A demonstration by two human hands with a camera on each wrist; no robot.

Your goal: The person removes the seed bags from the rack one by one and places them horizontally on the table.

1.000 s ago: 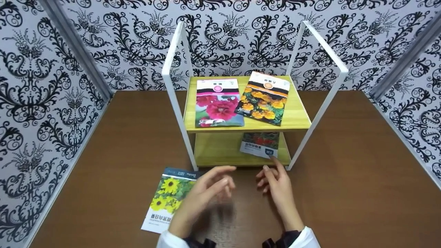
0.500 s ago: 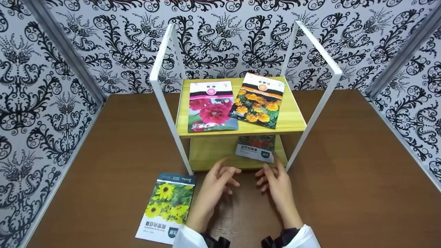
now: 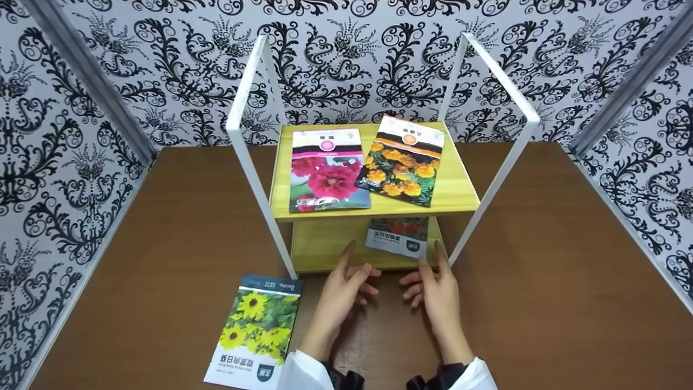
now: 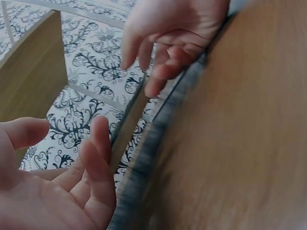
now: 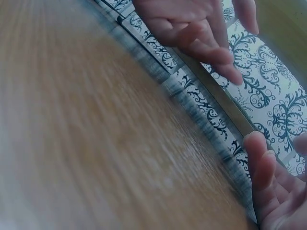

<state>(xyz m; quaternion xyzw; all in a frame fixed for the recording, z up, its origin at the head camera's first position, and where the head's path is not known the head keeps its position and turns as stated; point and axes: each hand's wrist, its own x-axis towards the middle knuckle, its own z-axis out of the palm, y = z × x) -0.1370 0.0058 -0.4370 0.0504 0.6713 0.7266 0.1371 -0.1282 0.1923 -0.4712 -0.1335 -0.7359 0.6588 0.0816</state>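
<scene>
My left hand [image 3: 337,295] is at the front of the small shelf, holding nothing, its index finger extended toward the lower board. My right hand [image 3: 439,292] faces it across a gap, also without anything in it, fingers loosely bent and index finger extended. Just beyond the right fingertips, a seed packet with red flowers [image 3: 398,241] lies on the lower board [image 3: 325,244], its far part hidden under the upper board. Left of my left hand, a seed packet with yellow flowers [image 3: 260,325] lies flat on the table. Both wrist views show the left hand [image 4: 62,191] and right hand [image 5: 283,191] facing each other.
On the upper board [image 3: 460,189] lie a pink-flower seed packet [image 3: 330,176] and a tilted orange-flower packet [image 3: 403,162] that overlaps its edge. White frame bars [image 3: 249,81] rise on both sides. Patterned panels [image 3: 346,70] surround the brown table [image 3: 541,260].
My left hand has moved off the yellow-flower packet, uncovering it, and its index finger now points toward the shelf. The right hand barely moves. The head view has shifted slightly.
</scene>
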